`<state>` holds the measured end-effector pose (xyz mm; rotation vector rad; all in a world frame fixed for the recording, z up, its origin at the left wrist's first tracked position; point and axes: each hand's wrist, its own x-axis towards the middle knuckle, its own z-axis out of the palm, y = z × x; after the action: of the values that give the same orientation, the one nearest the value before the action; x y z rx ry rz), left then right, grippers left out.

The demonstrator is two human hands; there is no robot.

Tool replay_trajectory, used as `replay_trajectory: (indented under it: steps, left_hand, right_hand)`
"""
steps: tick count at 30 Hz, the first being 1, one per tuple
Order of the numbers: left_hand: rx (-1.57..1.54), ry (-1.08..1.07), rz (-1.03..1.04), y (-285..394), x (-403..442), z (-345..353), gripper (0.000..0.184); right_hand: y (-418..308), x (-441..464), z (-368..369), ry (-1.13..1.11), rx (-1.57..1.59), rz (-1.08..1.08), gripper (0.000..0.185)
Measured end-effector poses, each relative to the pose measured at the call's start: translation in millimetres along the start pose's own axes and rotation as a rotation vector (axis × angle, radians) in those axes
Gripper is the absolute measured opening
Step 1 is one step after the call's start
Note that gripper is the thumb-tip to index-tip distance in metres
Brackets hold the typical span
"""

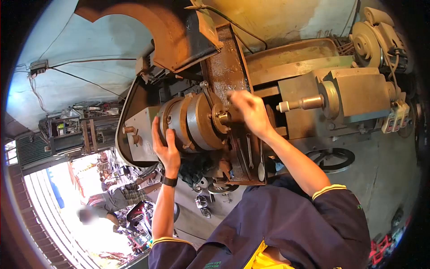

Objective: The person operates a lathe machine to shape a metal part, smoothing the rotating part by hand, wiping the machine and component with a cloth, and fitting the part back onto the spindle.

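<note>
A large round metal chuck [195, 121] of a machine is in the middle of the head view, with a small ring-shaped part [220, 117] at its face. My left hand [166, 148] lies against the left side of the chuck, its fingers apart and pointing up. Just right of the ring-shaped part, my right hand [251, 112] is raised with its fingers curled; they are blurred, and what they hold, if anything, cannot be made out. A bolt-like metal piece [206, 89] stands at the chuck's upper edge.
Right of my right hand is a machine block with a pointed spindle [309, 103]. Wrenches [249, 150] lie on a brown tray [239, 172] below. A curved orange cover [156, 31] hangs above. A handwheel [333, 159] is at lower right. Another person [112, 201] is at lower left.
</note>
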<state>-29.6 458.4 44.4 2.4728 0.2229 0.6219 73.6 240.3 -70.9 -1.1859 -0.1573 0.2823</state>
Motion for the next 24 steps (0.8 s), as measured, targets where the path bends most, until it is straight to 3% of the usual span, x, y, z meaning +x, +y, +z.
replay_trajectory:
  steps: [1, 4, 7, 10, 18, 21, 22, 23, 24]
  left_hand:
    - [0.019, 0.019, -0.027, -7, -4, 0, 0.047]
    - [0.031, 0.023, -0.049, -12, -8, -1, 0.047]
    - [0.014, 0.047, -0.014, -15, -7, 1, 0.050]
    - [0.022, 0.043, -0.034, -12, -6, 1, 0.051]
    - [0.026, 0.041, -0.023, -14, -6, -1, 0.051]
    - [0.015, 0.038, -0.022, -15, -8, 0, 0.051]
    - [0.026, 0.042, -0.019, -16, -8, 0, 0.051]
    - [0.014, 0.062, 0.079, -18, -6, 3, 0.048]
    - [0.102, 0.061, 0.163, -17, -4, 1, 0.047]
  right_hand:
    - [2, 11, 7, 0.043, 0.167, 0.132, 0.054]
    - [18, 48, 34, -0.026, 0.220, 0.382, 0.080]
    - [9, 54, 42, -0.152, 0.197, 0.551, 0.087]
    - [4, 48, 51, -0.058, 0.301, 0.498, 0.096]
    - [7, 49, 50, -0.094, 0.189, 0.468, 0.101]
    - [14, 48, 50, -0.046, 0.239, 0.409, 0.092]
    - [16, 51, 47, -0.074, 0.269, 0.490, 0.090]
    - [15, 50, 45, -0.101, 0.301, 0.572, 0.088]
    - [14, 46, 52, 0.038, 0.274, 0.534, 0.082]
